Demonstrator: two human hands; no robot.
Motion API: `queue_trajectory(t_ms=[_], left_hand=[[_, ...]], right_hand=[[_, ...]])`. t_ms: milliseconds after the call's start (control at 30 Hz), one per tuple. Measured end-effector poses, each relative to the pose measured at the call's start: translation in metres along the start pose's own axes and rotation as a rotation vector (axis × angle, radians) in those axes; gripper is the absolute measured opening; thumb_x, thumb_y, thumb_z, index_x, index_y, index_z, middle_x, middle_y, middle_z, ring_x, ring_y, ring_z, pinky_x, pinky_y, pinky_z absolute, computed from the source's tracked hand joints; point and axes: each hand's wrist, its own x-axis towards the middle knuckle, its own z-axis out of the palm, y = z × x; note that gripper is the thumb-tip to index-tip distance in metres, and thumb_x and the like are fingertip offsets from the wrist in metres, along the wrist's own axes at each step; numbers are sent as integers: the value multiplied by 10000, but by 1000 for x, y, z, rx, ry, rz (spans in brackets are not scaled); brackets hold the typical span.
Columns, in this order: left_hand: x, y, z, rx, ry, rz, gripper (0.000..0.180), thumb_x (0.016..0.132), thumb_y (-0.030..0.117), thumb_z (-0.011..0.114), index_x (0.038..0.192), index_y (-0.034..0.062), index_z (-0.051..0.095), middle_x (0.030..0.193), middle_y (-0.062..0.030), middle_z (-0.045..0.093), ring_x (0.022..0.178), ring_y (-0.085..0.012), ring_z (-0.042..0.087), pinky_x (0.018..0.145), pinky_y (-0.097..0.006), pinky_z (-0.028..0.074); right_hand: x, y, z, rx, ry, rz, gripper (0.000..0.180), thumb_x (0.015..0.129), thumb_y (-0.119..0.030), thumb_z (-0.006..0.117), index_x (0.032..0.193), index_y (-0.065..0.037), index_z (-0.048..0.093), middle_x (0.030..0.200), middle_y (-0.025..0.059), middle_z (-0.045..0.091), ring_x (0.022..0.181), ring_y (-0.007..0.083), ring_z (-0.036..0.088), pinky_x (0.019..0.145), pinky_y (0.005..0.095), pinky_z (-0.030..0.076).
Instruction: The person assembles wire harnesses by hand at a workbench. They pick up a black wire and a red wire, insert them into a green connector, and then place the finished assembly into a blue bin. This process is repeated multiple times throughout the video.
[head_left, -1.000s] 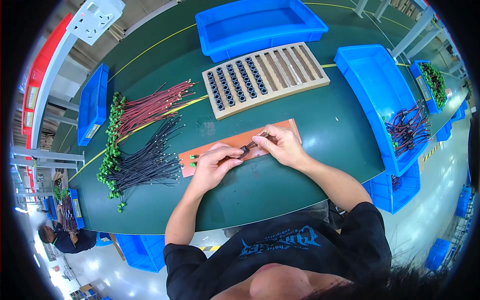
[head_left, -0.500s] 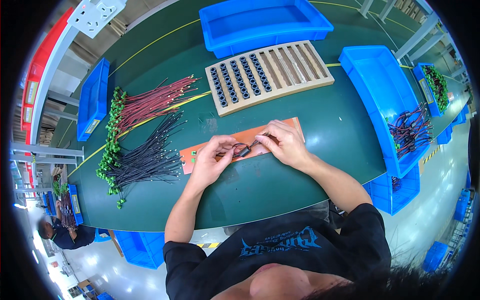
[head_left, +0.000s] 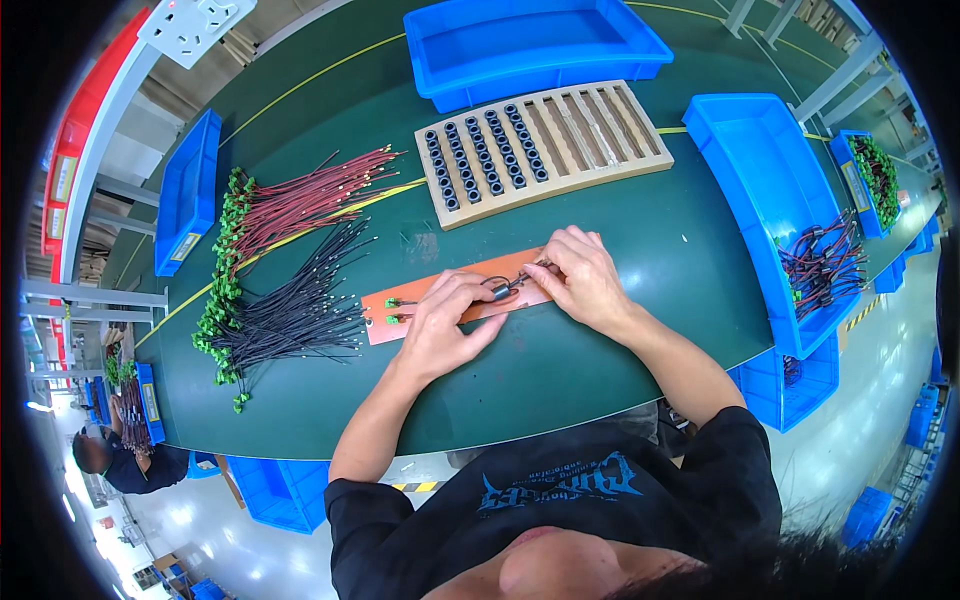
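Over an orange board (head_left: pixel 378 331), a black cylindrical ferrite core (head_left: pixel 502 292) has dark wires looped around it. My left hand (head_left: pixel 445 325) lies over the board's middle, its fingertips against the core's left side and its thumb stretched out below. My right hand (head_left: pixel 588 280) is closed in a pinch on the wires (head_left: pixel 532 272) to the right of the core; their tips are hidden by the fingers. Small green connectors (head_left: pixel 392 304) sit at the board's left end, with leads running under my left hand.
Left lie bundles of red wires (head_left: pixel 310 197) and black wires (head_left: pixel 300 300) with green connectors. A slotted wooden tray (head_left: pixel 655 160) behind the board holds rows of black cores. Blue bins stand behind (head_left: pixel 540 75) and right (head_left: pixel 745 180), the latter holding finished-looking wire bundles (head_left: pixel 825 265). A co-worker (head_left: pixel 130 462) is far left.
My left hand has turned flatter, its thumb moving away from the fingers. The core has shifted slightly right and up, and my right hand has risen a little.
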Motion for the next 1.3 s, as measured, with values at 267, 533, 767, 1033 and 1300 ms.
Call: queue_trajectory(t_ms=[267, 533, 767, 1033, 1300], left_hand=[[2, -13, 10, -12, 35, -73, 183, 775, 18, 857, 865, 9, 698, 901, -113, 719, 882, -265, 669, 767, -382, 541], [7, -12, 11, -14, 30, -98, 187, 772, 16, 857, 853, 9, 689, 873, -108, 701, 850, -266, 653, 751, -382, 528], [11, -13, 12, -10, -4, -122, 182, 775, -5, 844, 847, 9, 677, 867, -99, 698, 835, -263, 644, 732, -378, 518], [16, -13, 15, 6, -47, -91, 210, 780, -26, 836, 907, 8, 672, 897, -101, 683, 837, -249, 658, 743, -364, 550], [15, -4, 22, -115, -13, -303, 358, 802, 13, 849, 1099, 10, 649, 1015, -96, 679, 896, -199, 696, 819, -321, 599]], right_hand=[[0, 9, -6, -47, -90, 47, 195, 900, -192, 761, 816, -71, 633, 874, 57, 594, 890, 263, 561, 769, 409, 402], [1, 14, -14, -16, -139, 84, 175, 915, -186, 740, 826, -73, 642, 871, 60, 592, 873, 265, 556, 789, 410, 396], [2, 17, -19, -8, -134, 54, 164, 921, -177, 733, 833, -70, 646, 862, 60, 578, 874, 269, 556, 817, 419, 395], [-1, 22, -22, -11, -119, 44, 147, 914, -166, 735, 838, -72, 652, 858, 63, 557, 874, 271, 547, 828, 421, 388], [-4, 24, -28, 8, -100, 64, 179, 913, -148, 730, 815, -72, 602, 825, 69, 540, 841, 276, 540, 802, 423, 385]])
